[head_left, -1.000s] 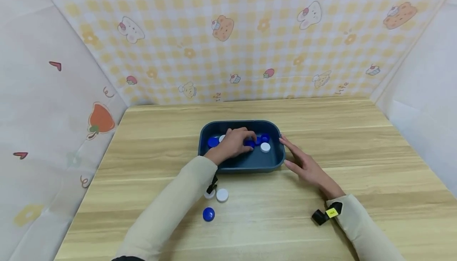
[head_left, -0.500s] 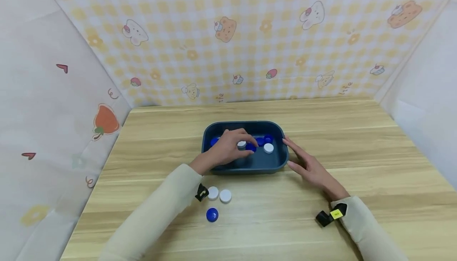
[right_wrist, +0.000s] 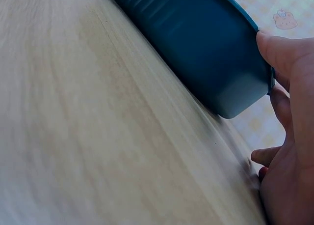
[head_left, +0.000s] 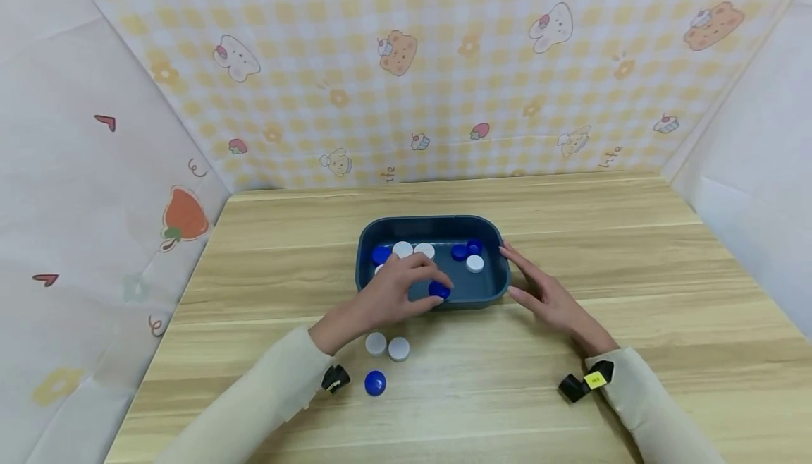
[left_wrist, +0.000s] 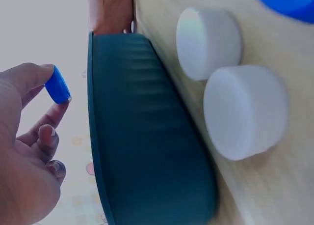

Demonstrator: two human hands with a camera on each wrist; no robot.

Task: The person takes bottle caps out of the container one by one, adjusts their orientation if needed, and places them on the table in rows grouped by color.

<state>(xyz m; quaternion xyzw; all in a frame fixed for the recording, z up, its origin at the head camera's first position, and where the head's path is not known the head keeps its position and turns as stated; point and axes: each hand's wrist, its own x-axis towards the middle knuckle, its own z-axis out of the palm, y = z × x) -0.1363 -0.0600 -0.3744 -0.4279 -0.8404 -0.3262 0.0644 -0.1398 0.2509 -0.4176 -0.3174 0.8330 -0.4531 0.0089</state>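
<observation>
My left hand (head_left: 396, 288) pinches a blue bottle cap (head_left: 439, 290) between thumb and forefinger, over the front rim of a dark teal tray (head_left: 457, 224). In the left wrist view the held blue cap (left_wrist: 58, 85) is raised above the tray's rim, its other fingers loosely bent. At the tray's right end, my right hand (head_left: 550, 302) rests its fingertips on the rim with the fingers extended. Inside the tray lie white caps, among them a white cap (head_left: 474, 264) on the right, and blue caps such as the blue cap (head_left: 381, 255) on the left.
In front of the tray, two white caps (head_left: 398, 349) and a single blue cap (head_left: 375, 383) lie on the wooden table (head_left: 571, 224). A patterned cloth wall (head_left: 469, 83) rises behind the table, with pale sheets at both sides.
My left hand has drawn back toward the front of the tray, lifting the blue cap from among the others inside. The right hand stays at the tray's right end.
</observation>
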